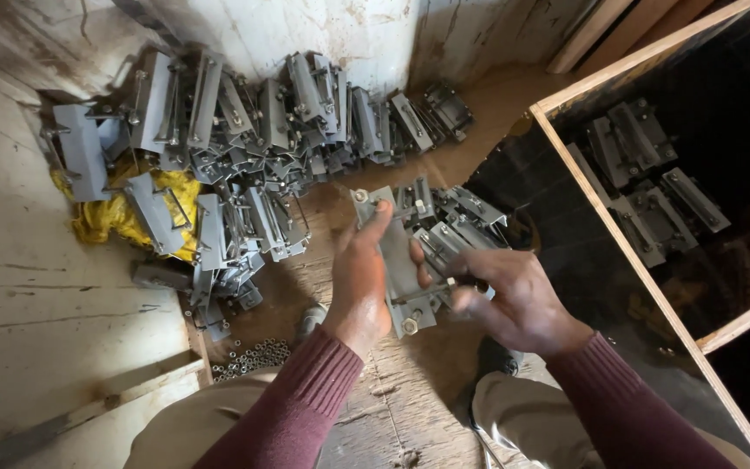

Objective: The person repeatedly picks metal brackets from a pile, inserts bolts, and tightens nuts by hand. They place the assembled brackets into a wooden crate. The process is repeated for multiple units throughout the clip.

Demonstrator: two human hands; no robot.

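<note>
Progress looks partial: a large heap of grey metal brackets lies on the worn wooden floor against the stained white wall, while only a handful of similar grey pieces rest inside the dark wooden-framed crate to the person's right, so by my judgement most of the pile has yet to be handled. One bracket is in hand now, held above the floor in front of the person's knees, between the heap and the crate. The left hand is closed around its long flat plate, thumb pressed along the upper edge near a bolt head at the top corner. The right hand is curled shut on a thin rod or threaded pin that crosses the lower part of the plate; whether it is being turned or only steadied I cannot tell. That bracket is a flat, dull grey painted strip with a bolt and nut at each end, the lower nut showing pale bare metal. A few more brackets lie just behind the hands. Small loose nuts are scattered by the left knee, and a crumpled yellow cloth lies partly buried under the heap's left side.
</note>
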